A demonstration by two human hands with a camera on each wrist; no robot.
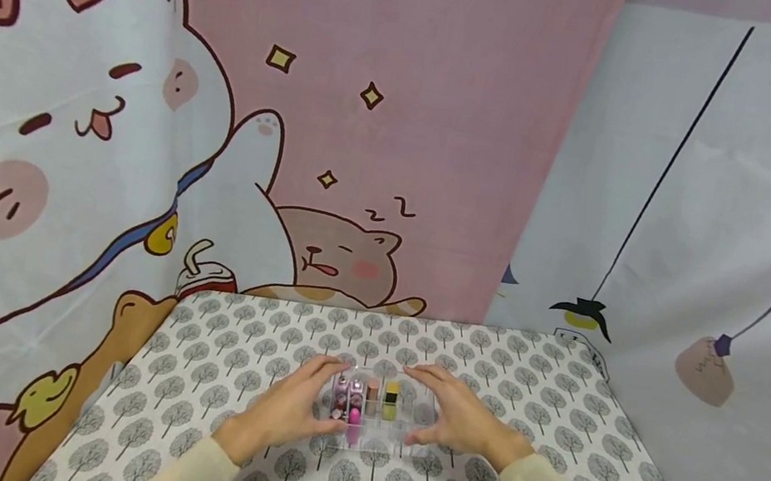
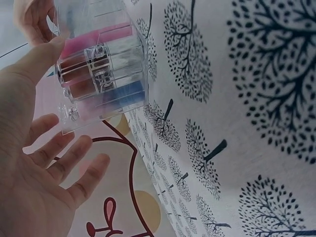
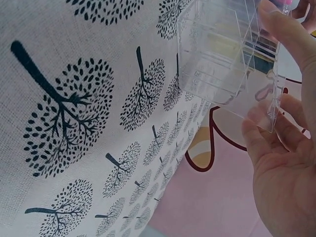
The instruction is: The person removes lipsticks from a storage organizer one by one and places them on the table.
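Note:
A clear plastic cosmetics organizer (image 1: pixel 371 445) with compartments sits on the patterned cloth between both hands. Inside stand a pink tube (image 1: pixel 353 427), a yellow bottle with a dark band (image 1: pixel 390 401), a peach-coloured item (image 1: pixel 372 391) and several small round-topped containers (image 1: pixel 342 389) at the left. My left hand (image 1: pixel 295 401) is at the organizer's left end; in the left wrist view its thumb (image 2: pixel 55 47) meets the rim while the other fingers spread loosely beside it. At the right end, my right hand (image 1: pixel 462 415) holds the corner, its thumb in front and fingers (image 3: pixel 252 140) behind.
A table with a white cloth (image 1: pixel 207 364) printed with grey trees lies under the organizer. Behind it hangs a pink curtain (image 1: pixel 450 116) with cartoon animals, and a white curtain (image 1: pixel 754 206) hangs at the right.

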